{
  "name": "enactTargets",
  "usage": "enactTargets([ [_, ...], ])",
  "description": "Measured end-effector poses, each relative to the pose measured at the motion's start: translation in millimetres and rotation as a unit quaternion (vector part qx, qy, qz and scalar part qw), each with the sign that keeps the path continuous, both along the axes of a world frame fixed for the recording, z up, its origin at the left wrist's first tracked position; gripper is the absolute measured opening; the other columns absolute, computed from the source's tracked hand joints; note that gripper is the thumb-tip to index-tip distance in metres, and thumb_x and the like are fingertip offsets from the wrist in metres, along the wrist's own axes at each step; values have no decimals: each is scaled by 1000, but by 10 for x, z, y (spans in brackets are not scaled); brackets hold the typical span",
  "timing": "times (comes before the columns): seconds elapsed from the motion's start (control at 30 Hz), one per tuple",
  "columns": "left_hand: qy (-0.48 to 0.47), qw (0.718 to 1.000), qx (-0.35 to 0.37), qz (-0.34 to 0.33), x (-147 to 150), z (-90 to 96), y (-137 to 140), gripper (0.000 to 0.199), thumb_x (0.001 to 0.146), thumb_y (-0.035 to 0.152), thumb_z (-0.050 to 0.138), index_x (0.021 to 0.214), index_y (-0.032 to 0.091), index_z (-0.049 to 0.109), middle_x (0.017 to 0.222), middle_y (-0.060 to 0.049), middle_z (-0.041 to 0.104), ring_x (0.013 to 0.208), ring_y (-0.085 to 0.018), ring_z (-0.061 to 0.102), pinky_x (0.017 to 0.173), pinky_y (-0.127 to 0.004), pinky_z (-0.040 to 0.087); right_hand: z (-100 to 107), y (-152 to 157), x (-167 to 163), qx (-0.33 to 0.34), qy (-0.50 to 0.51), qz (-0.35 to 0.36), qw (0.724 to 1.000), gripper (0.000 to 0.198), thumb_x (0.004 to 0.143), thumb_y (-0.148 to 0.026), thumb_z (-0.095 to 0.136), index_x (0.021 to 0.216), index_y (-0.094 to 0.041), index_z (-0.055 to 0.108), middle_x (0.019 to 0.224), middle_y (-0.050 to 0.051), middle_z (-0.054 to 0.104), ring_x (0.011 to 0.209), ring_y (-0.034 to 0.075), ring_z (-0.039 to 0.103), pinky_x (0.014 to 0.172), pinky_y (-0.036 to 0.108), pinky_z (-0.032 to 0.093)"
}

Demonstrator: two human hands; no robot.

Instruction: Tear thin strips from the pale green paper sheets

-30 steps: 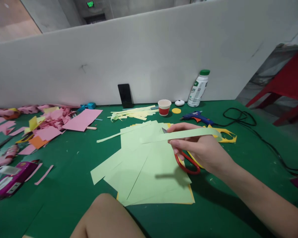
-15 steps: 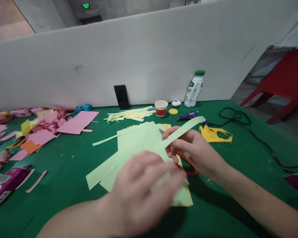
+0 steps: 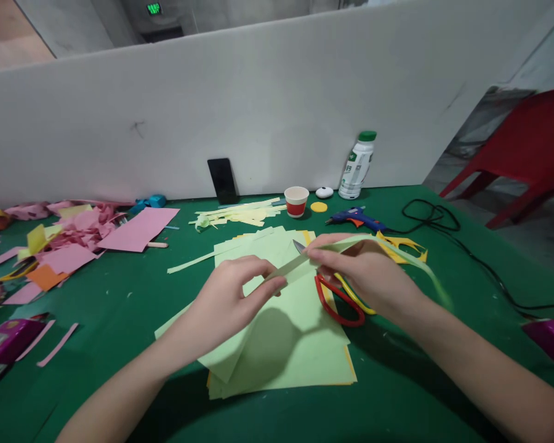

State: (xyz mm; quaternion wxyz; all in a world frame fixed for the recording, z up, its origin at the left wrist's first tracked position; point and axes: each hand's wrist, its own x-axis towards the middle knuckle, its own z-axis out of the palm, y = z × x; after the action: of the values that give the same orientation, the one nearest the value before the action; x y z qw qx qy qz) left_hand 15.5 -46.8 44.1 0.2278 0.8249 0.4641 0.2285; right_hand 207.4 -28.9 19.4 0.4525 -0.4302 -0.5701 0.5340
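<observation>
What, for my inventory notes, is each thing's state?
Left hand: pinching green strip
Right hand: holding green strip, scissors
Green strip: curving, held
Scissors: held, blade opening unclear
Phone: propped up, screen dark
Cup: upright, uncovered
Bottle: capped
Glue gun: lying down
Exit sign: lit

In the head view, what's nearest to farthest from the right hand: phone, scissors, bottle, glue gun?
1. Scissors: in the right hand.
2. Glue gun: just beyond.
3. Bottle: farther back, behind the glue gun.
4. Phone: back, to the left.
</observation>
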Motion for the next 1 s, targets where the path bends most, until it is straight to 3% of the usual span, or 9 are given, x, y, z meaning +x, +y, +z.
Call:
enactTargets([
  [0.3, 101, 992, -54, -59, -282, 83, 173, 31, 85, 37, 42, 70, 19, 62, 65, 1, 62, 53, -12, 52, 46, -19, 39, 190, 233, 440, 26, 30, -132, 990, 15, 61, -27, 73, 62, -16, 64, 55, -2, 52, 47, 7, 45, 38, 22, 31],
  [0.47, 184, 983, -16, -15, -555, 80, 305, 23, 83, 34, 45, 77, 21, 64, 73, -1, 67, 57, -14, 58, 48, -21, 43, 309, 207, 578, -13, 41, -155, 987, 16, 70, -25, 65, 57, -16, 63, 46, -2, 51, 44, 5, 45, 40, 23, 29],
  [0.53, 188, 979, 70, 41, -606, 71, 321, 20, 82, 30, 47, 86, 21, 64, 84, -4, 68, 69, -18, 62, 55, -26, 48, 296, 185, 537, -2, 40, -144, 989, 16, 71, -26, 65, 58, -16, 64, 47, -2, 53, 45, 5, 48, 40, 22, 32],
  [0.63, 84, 946, 293, 113, -515, 57, 237, 29, 82, 10, 37, 94, 20, 61, 94, -5, 67, 87, -21, 62, 73, -34, 50, 198, 123, 336, 44, 43, -130, 990, 12, 66, -27, 69, 63, -16, 65, 51, -1, 55, 44, 7, 49, 38, 21, 36],
  [0.7, 0, 929, 367, 38, -357, 33, 121, 36, 79, 1, 32, 90, 18, 61, 92, -4, 67, 89, -17, 62, 79, -33, 50, 113, 53, 146, 41, 46, -93, 994, 15, 69, -32, 66, 69, -17, 67, 58, 1, 59, 48, 9, 52, 41, 22, 41],
  [0.8, 15, 926, 374, -49, -96, -62, -35, 30, 77, -2, 38, 95, 12, 58, 100, -10, 64, 95, -16, 59, 80, -28, 51, 18, -78, -111, 22, 53, -33, 998, 17, 73, -33, 62, 76, -18, 68, 65, 2, 61, 55, 10, 53, 45, 21, 44],
  [0.87, 6, 901, 426, -85, 24, -149, -75, 27, 76, -1, 46, 98, 9, 57, 101, -13, 63, 97, -20, 57, 81, -33, 51, -13, -161, -219, 17, 55, 9, 998, 17, 76, -32, 59, 80, -19, 69, 69, 2, 63, 59, 10, 53, 49, 21, 45],
  [1.0, -9, 876, 476, -76, 88, -251, -46, 21, 73, 4, 59, 94, 9, 59, 91, -11, 66, 86, -19, 59, 75, -34, 52, -45, -278, -273, -7, 73, 81, 994, 16, 78, -22, 55, 85, -23, 69, 78, -1, 65, 62, 9, 54, 60, 22, 45],
])
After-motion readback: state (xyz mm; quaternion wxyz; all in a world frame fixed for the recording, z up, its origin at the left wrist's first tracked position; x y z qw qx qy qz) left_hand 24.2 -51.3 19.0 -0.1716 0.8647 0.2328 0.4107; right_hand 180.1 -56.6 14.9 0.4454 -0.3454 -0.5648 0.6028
